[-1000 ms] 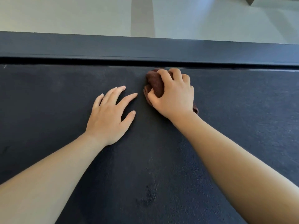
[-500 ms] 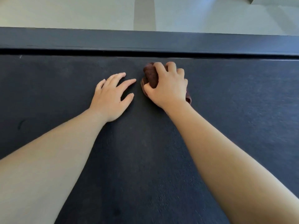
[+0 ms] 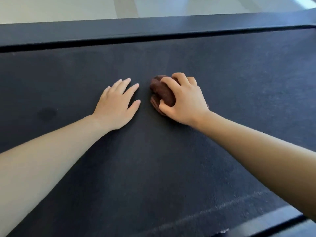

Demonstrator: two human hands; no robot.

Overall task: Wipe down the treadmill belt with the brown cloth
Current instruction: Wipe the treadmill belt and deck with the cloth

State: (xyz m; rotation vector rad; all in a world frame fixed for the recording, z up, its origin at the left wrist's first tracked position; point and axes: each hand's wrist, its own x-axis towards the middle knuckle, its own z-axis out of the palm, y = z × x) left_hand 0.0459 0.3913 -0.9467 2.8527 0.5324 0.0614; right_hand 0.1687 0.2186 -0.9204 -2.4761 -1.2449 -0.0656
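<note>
the dark treadmill belt [image 3: 171, 168] fills most of the view, with a black side rail [image 3: 119, 29] along its far edge and pale floor [image 3: 51, 7] beyond. the left hand [image 3: 118, 103] lies flat on the belt, fingers straight and slightly spread, holding nothing. just beside it, the right hand [image 3: 184, 101] curls its fingers and thumb around the bunched brown cloth [image 3: 162, 93], pressing it against the belt's middle.

Exercise space, dark treadmill belt [image 3: 171, 159], side rail [image 3: 119, 29], pale floor [image 3: 51, 9]
</note>
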